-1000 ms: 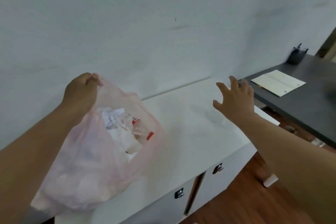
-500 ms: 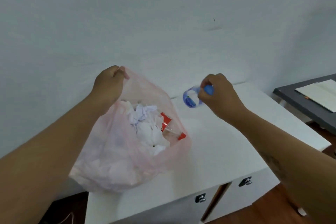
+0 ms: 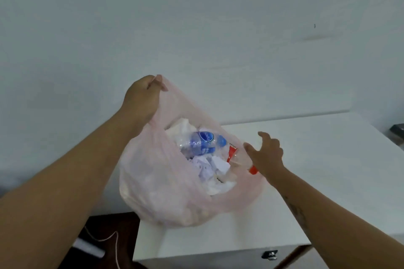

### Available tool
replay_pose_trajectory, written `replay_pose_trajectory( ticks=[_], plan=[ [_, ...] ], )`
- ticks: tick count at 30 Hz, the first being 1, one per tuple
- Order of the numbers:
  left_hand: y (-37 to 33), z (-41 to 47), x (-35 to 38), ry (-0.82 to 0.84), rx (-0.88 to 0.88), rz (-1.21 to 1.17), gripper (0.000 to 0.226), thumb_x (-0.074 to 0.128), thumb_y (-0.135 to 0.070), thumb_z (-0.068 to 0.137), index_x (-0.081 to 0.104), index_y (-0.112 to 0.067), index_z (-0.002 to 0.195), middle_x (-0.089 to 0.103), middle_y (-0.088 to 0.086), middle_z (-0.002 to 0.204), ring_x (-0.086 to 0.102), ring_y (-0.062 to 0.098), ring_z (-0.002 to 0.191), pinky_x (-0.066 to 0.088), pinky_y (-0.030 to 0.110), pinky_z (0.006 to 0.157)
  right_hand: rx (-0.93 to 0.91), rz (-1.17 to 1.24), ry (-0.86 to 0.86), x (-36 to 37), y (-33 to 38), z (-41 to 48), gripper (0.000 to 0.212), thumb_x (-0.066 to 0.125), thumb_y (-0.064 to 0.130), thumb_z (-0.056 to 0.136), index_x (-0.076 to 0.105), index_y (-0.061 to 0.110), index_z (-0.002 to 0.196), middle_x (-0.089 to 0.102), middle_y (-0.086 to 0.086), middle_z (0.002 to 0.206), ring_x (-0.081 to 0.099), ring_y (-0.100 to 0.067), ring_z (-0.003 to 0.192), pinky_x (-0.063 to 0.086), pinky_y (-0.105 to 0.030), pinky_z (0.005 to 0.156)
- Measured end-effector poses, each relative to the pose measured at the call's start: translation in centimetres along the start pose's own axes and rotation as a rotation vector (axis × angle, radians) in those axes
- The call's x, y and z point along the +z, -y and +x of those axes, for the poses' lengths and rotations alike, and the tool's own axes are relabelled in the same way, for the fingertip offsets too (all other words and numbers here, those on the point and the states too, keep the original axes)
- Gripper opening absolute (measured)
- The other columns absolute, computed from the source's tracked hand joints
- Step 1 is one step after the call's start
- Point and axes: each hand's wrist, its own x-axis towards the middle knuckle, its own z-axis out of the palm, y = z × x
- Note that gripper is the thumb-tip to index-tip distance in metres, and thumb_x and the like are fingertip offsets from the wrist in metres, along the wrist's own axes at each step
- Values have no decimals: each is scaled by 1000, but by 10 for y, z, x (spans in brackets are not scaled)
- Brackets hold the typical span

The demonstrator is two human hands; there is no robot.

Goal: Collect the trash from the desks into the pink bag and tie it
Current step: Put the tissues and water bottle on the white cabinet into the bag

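My left hand (image 3: 143,98) is shut on the upper rim of the pink bag (image 3: 161,194), holding it open above the white desk (image 3: 317,172). Inside the bag, a clear plastic bottle with a blue label (image 3: 202,143) lies on top of crumpled white paper (image 3: 209,168). A second clear bottle with a red label and red cap (image 3: 235,155) lies against the bag's right side. My right hand (image 3: 267,155) hovers at the bag's right rim, fingers spread and holding nothing.
The white desk stands against a plain pale wall and has a drawer with a dark handle (image 3: 270,254) at its front. A dark desk edge (image 3: 397,129) shows at the far right. Dark floor with a thin cord (image 3: 109,239) lies below left.
My right hand picked up the blue-label bottle from the white desk, carried it left and let it go into the bag. The hand is now open beside the rim.
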Motion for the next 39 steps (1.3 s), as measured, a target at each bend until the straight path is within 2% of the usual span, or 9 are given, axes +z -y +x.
replay_pose_trajectory(
  ticks=[3, 5, 10, 15, 18, 23, 26, 31, 39],
  plan=[
    [10, 0, -5, 13, -32, 20, 41, 40, -45, 102, 64, -25, 76, 47, -1, 70, 46, 17, 60, 39, 26, 52, 250, 110, 280, 10, -31, 4, 45, 52, 42, 95, 56, 8, 124, 62, -13, 123, 58, -30, 107, 47, -41, 94],
    [14, -1, -5, 22, -50, 35, 41, 39, -45, 102, 64, -25, 77, 44, 0, 70, 45, 17, 59, 39, 24, 49, 220, 160, 280, 14, -38, 4, 32, 50, 36, 97, 64, 9, 106, 69, -10, 103, 61, -25, 91, 51, -38, 85],
    [17, 6, -4, 5, -74, 31, 41, 38, -46, 103, 63, -25, 76, 44, -2, 72, 44, 17, 62, 37, 27, 51, 58, 355, 375, 9, -31, -4, 41, 56, 61, 86, 69, 23, 93, 72, 0, 84, 67, -18, 75, 51, -27, 66],
    [14, 14, -5, 1, -49, 42, 40, 39, -43, 103, 64, -24, 79, 45, -2, 72, 45, 16, 62, 38, 26, 53, 45, 415, 5, 0, -18, 7, 21, 54, 18, 94, 62, 6, 79, 62, 3, 59, 56, -11, 51, 39, -19, 46],
    [-5, 34, -17, -63, 18, 92, 37, 42, -40, 103, 67, -23, 82, 53, -4, 73, 49, 14, 62, 39, 25, 53, -100, 404, -225, -37, 24, 30, 21, 47, 9, 94, 60, 10, 79, 54, 4, 65, 48, -13, 56, 31, -8, 39],
    [-39, 80, -55, -101, 98, 111, 37, 49, -46, 99, 67, -22, 77, 56, 8, 83, 53, 26, 75, 52, 38, 70, -322, 189, -330, -115, 99, 59, 23, 45, 17, 96, 66, 12, 88, 59, 4, 94, 51, -16, 83, 35, -21, 67],
    [-56, 99, -66, -60, 162, 170, 34, 56, -51, 96, 73, -21, 92, 58, 12, 90, 46, 25, 62, 42, 28, 57, -384, 129, -402, -165, 127, 65, 23, 50, 25, 97, 66, 11, 88, 59, 0, 95, 53, -18, 77, 38, -24, 61],
    [-85, 109, -51, -25, 215, 183, 39, 60, -55, 92, 72, -18, 91, 53, 13, 72, 41, 25, 53, 34, 25, 53, -409, 98, -506, -234, 143, 71, 17, 57, 24, 93, 68, 12, 89, 62, 5, 83, 47, -4, 58, 34, -17, 44],
    [-81, 85, 25, 60, 119, 83, 40, 59, -48, 96, 69, -16, 75, 54, 12, 71, 43, 24, 54, 38, 26, 49, -257, 159, -451, -248, 89, 96, 19, 53, 21, 96, 68, 11, 90, 60, -1, 95, 47, -7, 63, 35, -22, 49]
  ],
)
